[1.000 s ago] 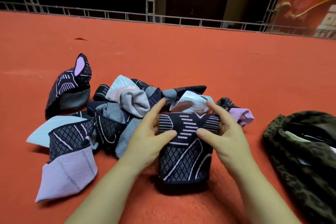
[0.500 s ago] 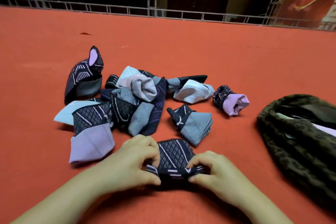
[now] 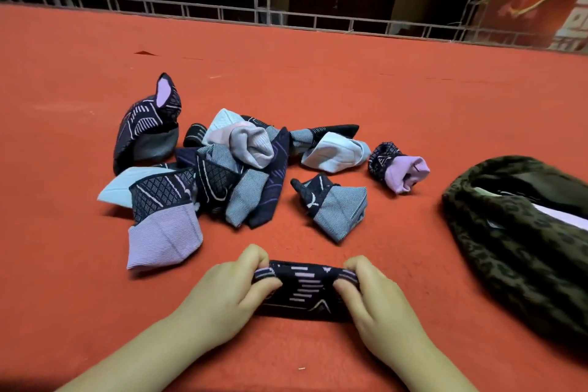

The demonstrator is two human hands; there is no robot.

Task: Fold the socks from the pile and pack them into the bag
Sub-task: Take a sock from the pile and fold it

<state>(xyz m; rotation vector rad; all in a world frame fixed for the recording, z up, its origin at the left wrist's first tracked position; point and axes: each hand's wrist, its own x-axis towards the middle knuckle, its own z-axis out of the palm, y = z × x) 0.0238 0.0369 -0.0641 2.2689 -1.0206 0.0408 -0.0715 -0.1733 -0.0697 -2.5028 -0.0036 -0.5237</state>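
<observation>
A dark navy sock with lilac stripes [image 3: 307, 291] lies folded flat on the red surface close to me. My left hand [image 3: 227, 294] pinches its left end and my right hand [image 3: 375, 302] pinches its right end, fingers curled over the cuff. Beyond them sits the pile of socks [image 3: 222, 175], navy, grey, pale blue and lilac, tangled together. A grey and navy sock [image 3: 334, 207] lies apart just behind my hands. A rolled lilac and navy sock [image 3: 397, 169] rests further right. The dark olive patterned bag [image 3: 521, 232] lies open at the right, pale items showing inside.
The red felt surface [image 3: 318, 73] stretches wide on all sides. A metal truss rail [image 3: 286, 17] runs along its far edge, with a red banner [image 3: 541, 6] behind at the upper right. One navy sock [image 3: 146, 124] stands up at the pile's left.
The sock was held upright near the pile; both hands drew it toward me and folded it down flat, the striped cuff now on top.
</observation>
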